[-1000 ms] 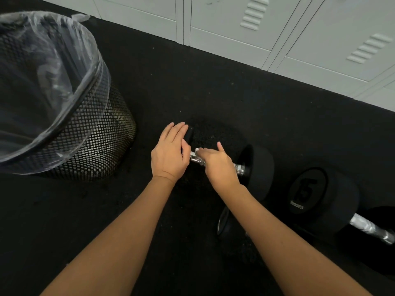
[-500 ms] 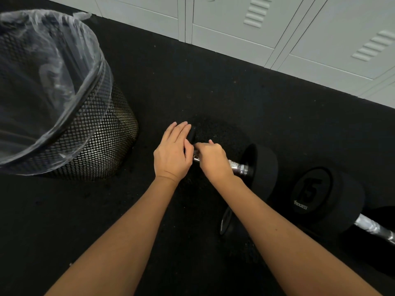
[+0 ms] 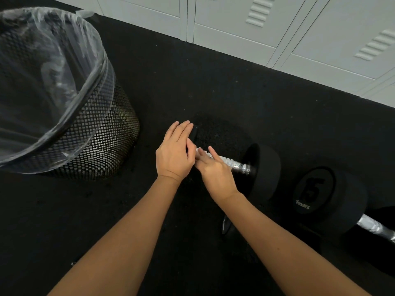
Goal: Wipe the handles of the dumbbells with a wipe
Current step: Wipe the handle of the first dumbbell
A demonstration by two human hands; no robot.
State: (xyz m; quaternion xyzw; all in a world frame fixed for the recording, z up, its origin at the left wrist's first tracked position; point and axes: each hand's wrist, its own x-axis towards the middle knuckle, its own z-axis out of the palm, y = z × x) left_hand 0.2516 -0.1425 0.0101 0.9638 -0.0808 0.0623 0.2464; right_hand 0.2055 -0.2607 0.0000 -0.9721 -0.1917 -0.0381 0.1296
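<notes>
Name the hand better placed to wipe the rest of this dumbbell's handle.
Right. The right hand already presses the wipe on the handle, while the left hand rests flat against the dumbbell's far end.

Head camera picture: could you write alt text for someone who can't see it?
A person's right hand presses a white wipe onto the silver knurled handle of a black round-headed dumbbell on a black floor, while the left hand rests flat on its far head. A mesh bin stands left.
</notes>
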